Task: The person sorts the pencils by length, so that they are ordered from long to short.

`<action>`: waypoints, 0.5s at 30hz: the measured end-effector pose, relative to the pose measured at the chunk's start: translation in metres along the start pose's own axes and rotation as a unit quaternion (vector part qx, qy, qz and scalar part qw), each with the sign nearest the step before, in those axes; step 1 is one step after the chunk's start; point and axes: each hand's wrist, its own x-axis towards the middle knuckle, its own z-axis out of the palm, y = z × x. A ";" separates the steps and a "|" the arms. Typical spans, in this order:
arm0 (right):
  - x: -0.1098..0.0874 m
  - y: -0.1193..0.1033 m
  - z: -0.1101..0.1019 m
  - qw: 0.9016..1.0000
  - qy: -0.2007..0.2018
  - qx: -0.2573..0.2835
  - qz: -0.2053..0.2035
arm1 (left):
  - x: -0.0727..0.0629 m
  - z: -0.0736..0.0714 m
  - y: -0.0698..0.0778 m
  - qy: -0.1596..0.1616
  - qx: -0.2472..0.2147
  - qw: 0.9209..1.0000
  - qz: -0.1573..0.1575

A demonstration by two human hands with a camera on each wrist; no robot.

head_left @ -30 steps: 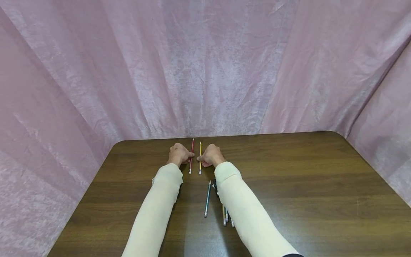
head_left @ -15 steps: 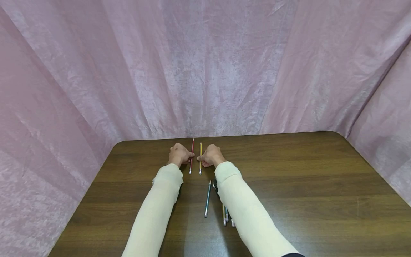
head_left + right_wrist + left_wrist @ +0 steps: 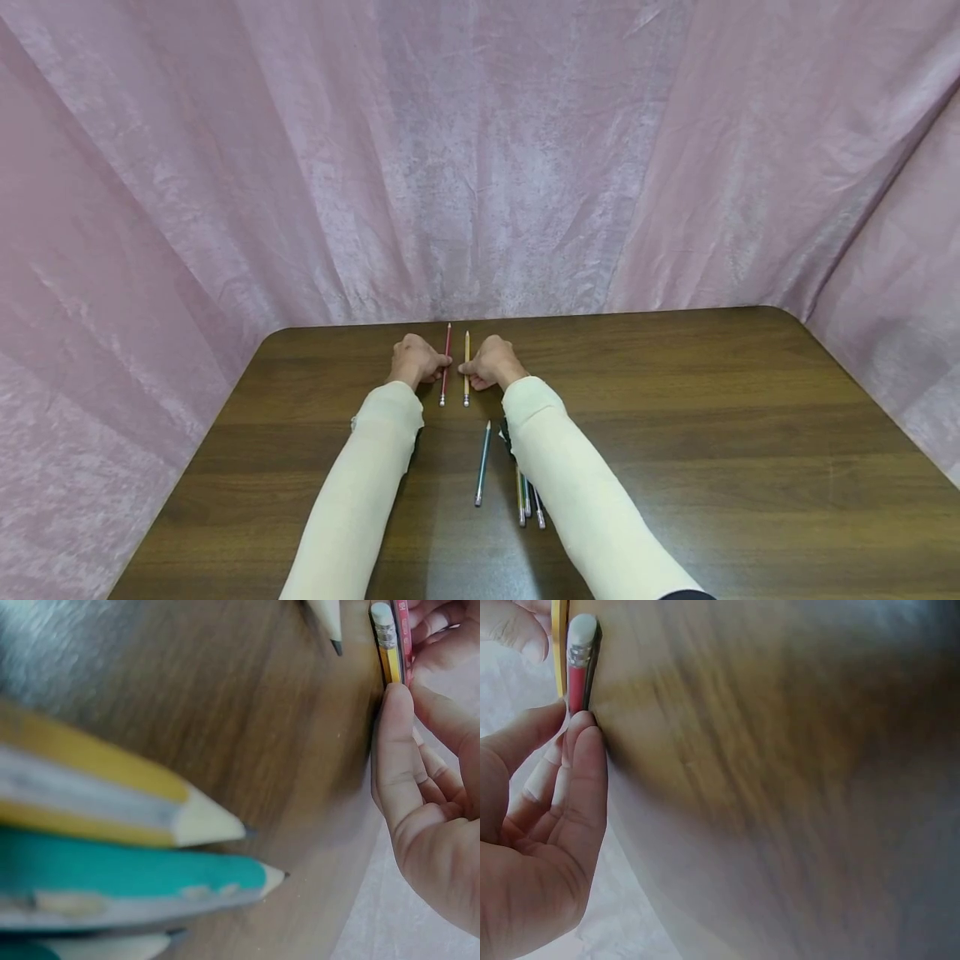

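Observation:
Near the far table edge, two pencils lie side by side with a narrow gap, tips pointing away and erasers toward me. My left hand point(image 3: 415, 360) pinches the red pencil point(image 3: 448, 340) between thumb and fingers. The yellow pencil point(image 3: 467, 346) is pinched by my right hand point(image 3: 493, 362). In the left wrist view, the white eraser point(image 3: 582, 630) of the red pencil sticks out past my fingertips. The right wrist view has the yellow pencil's eraser point(image 3: 382, 613) beyond my right fingertips. My hands cover the middle of both pencils in the head view.
A teal pencil point(image 3: 482, 467) lies alone on the wooden table point(image 3: 712, 417), nearer to me. Several more pencils, one yellow point(image 3: 90, 772) and one green point(image 3: 135, 870), lie together partly under my right forearm. A pink curtain point(image 3: 480, 167) hangs behind the table.

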 end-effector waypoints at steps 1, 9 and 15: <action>0.000 0.000 0.000 1.000 0.000 -0.003 0.000 | 0.000 -0.001 0.000 -0.001 0.000 1.000 0.000; 0.000 0.000 -0.001 1.000 -0.004 -0.008 0.005 | 0.001 -0.002 -0.001 -0.003 -0.011 1.000 -0.012; -0.002 0.000 -0.007 1.000 -0.014 -0.024 -0.005 | 0.000 -0.003 0.000 -0.006 -0.007 1.000 -0.006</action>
